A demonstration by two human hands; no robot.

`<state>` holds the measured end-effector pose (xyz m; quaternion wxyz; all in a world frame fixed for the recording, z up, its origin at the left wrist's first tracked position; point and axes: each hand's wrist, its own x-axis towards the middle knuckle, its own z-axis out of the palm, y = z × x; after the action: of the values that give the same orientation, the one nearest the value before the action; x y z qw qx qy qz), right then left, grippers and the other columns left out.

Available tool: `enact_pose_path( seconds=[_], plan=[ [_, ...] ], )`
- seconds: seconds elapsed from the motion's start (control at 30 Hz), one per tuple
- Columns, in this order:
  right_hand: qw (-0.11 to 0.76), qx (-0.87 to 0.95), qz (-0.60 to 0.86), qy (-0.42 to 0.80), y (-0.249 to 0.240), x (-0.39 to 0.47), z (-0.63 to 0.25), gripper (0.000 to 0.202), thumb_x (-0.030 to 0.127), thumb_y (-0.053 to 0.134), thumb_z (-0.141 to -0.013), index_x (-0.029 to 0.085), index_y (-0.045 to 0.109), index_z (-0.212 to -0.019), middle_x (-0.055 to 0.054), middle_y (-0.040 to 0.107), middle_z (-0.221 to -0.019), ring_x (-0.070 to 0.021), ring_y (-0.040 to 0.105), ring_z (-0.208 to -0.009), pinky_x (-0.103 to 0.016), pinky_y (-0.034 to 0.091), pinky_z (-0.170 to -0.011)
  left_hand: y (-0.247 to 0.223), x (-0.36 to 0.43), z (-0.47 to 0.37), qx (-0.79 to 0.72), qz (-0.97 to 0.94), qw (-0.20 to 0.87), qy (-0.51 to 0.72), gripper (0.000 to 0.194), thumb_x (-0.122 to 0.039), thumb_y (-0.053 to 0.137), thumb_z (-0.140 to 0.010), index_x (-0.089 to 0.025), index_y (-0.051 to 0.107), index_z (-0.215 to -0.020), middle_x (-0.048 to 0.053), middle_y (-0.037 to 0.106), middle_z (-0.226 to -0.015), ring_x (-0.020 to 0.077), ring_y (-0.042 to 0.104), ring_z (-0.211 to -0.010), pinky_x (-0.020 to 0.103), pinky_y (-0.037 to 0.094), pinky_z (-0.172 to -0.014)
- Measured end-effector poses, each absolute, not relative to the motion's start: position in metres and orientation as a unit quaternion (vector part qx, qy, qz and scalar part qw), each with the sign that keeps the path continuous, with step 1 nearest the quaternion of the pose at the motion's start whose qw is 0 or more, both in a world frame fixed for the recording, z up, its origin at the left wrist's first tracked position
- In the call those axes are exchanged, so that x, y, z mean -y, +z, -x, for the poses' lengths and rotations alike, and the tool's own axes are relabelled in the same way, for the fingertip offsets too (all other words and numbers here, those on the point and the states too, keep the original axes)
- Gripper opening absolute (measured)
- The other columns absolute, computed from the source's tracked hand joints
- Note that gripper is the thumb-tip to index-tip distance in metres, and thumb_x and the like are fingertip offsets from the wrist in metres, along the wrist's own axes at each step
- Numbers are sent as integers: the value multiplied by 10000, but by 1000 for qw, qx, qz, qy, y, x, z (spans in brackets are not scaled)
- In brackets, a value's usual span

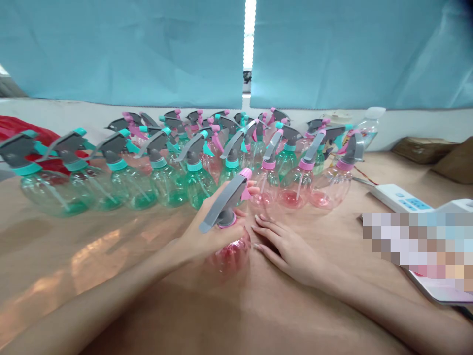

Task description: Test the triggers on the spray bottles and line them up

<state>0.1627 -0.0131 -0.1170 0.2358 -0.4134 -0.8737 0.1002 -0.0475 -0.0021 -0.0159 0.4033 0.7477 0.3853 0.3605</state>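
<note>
A round, clear pink spray bottle [232, 251] with a grey and pink trigger head stands in front of me. My left hand [210, 217] is wrapped round its neck and upper body, so part of the bottle is hidden. Just right of the bottle, my right hand [286, 246] lies on the table with its fingers stretched out, holding nothing. Behind the hands a front row of similar bottles runs across: green ones such as this green spray bottle [199, 190] to the left, and pink ones such as this pink spray bottle [295, 190] to the right.
More spray bottles crowd behind the front row. At right are a white power strip [401, 197], a device partly blurred out [439, 288], and a brown bag [421, 148]. A clear bottle with a white cap [369, 125] stands at back right; red material [29, 130] lies at left.
</note>
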Motion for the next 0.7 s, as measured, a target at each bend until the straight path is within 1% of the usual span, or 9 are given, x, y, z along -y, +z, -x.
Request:
enact_pose_path(
  seconds=[0.07,0.17,0.27,0.43,0.53,0.6,0.7],
  plan=[
    [243,872,412,105,-117,13,-163,402,362,470,-956,162,569,-1291,-144,543,-1376,-291,493,-1285,-522,415,-1057,-15,2,47,-385,-747,401,364,645,-135,526,-725,-276,438,-1348,55,557,-1338,176,652,-928,275,545,-735],
    [249,870,412,111,-118,13,-163,407,362,472,-955,172,561,-1303,-143,544,-1375,-295,489,-1288,-532,414,-1055,-13,2,45,-398,-750,387,359,617,-153,521,-716,-259,470,-1321,45,638,-1179,183,652,-918,290,542,-750],
    [243,871,412,110,-118,13,-163,416,362,470,-956,155,558,-1306,-148,538,-1380,-295,481,-1295,-523,413,-1059,-11,3,44,-399,-758,370,359,562,-154,503,-713,-255,523,-1265,31,669,-1042,180,640,-880,283,531,-719],
    [251,869,412,110,-118,13,-163,406,364,474,-953,184,564,-1305,-136,537,-1384,-296,490,-1287,-532,417,-1052,-10,4,43,-427,-755,347,358,496,-184,514,-680,-234,588,-1168,21,651,-877,160,594,-714,254,482,-576],
    [249,870,411,110,-118,13,-163,408,368,474,-954,185,564,-1306,-134,535,-1386,-294,485,-1292,-530,417,-1053,-7,5,41,-422,-752,348,369,497,-190,518,-675,-222,588,-1166,3,626,-802,143,556,-658,254,472,-577],
    [244,871,412,108,-117,13,-163,412,369,470,-955,174,563,-1306,-137,531,-1389,-293,486,-1291,-529,415,-1055,-6,6,40,-416,-748,351,379,486,-178,516,-671,-225,593,-1148,-6,615,-800,125,520,-620,250,460,-577],
    [232,874,413,106,-116,13,-162,420,366,463,-959,142,567,-1298,-149,529,-1388,-294,489,-1288,-520,416,-1058,-5,7,40,-417,-755,333,382,347,-175,492,-685,-234,629,-998,-14,597,-794,110,466,-574,246,424,-553]
  ],
)
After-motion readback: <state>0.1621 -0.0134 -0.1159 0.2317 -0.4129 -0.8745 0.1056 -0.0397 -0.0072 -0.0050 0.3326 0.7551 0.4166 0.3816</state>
